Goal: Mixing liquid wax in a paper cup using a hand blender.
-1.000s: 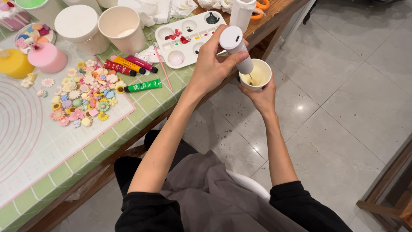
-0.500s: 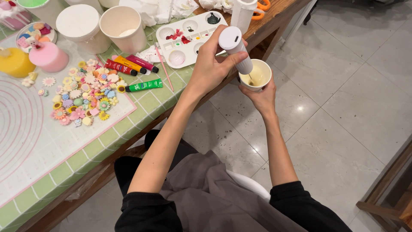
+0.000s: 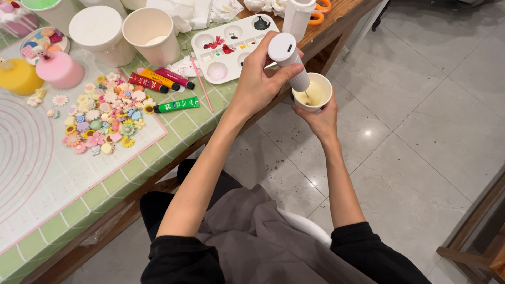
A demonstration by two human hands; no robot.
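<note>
Two hands are working off the table edge: the left hand (image 3: 258, 84) is gripping one white handheld mixer (image 3: 288, 59), and the right hand (image 3: 322, 118) is cupping one small cup (image 3: 314, 92). Left of that grip, four paint tubes (image 3: 163, 84), one palette (image 3: 236, 46) and two large white cups (image 3: 150, 34) are sitting.

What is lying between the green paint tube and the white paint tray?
A thin pink brush lies slanted between the green tube and the tray, as the head view shows.

The mixer (image 3: 289, 59) tip is sunk in the cup (image 3: 314, 92) — hidden — and scissors (image 3: 321, 11) are cut off by the top edge.
</note>
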